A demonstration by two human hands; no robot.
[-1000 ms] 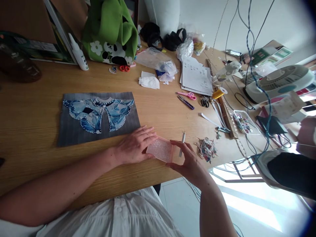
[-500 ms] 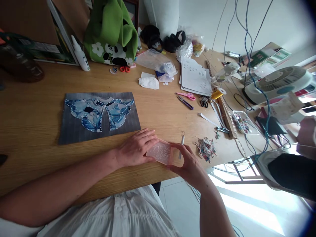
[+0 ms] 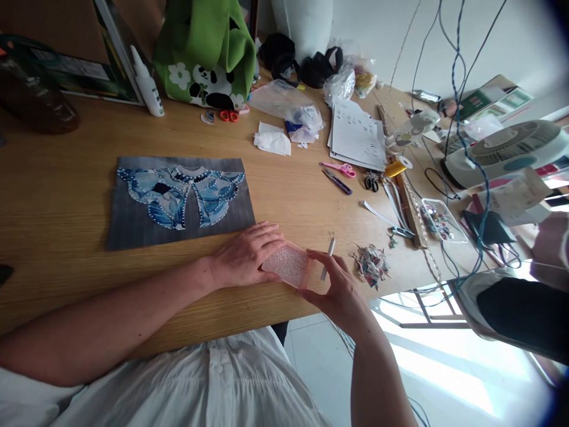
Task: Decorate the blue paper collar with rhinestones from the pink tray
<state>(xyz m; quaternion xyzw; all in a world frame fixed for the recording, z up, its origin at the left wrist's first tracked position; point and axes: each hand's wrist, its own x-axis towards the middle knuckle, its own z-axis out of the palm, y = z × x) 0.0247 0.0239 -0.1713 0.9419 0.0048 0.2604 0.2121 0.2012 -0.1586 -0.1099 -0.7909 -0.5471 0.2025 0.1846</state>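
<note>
Both hands are closed on opposite ends of one pink tray (image 3: 306, 276). The left hand (image 3: 249, 256) lies with its fingers over the far-left edge and its thumb along the near-left side. The right hand (image 3: 341, 289) spans the right end, forefinger at the far corner and thumb at the near corner. The tray sits over the wooden desk (image 3: 293, 193), close to its near edge; whether its underside touches the wood cannot be told.

Small clear beads (image 3: 288, 264) are scattered loose across the tray floor, so level handling is judged essential. Both hands should apply light, matched pressure; a hard squeeze from the right could bow the walls and make the beads jump. Any tilt should be slow and slight, and directed away from the near desk edge, where spillage would reach the floor.

A white pen-shaped tool (image 3: 328, 260) lies just beside the tray, partly behind the right forefinger; contact cannot be confirmed. It is a probable snag for the right hand. The heap of scraps (image 3: 372, 265) further right, and the bead-edged blue collar (image 3: 211, 200) on grey striped fabric (image 3: 127, 233) at left, are apart from the tray.
</note>
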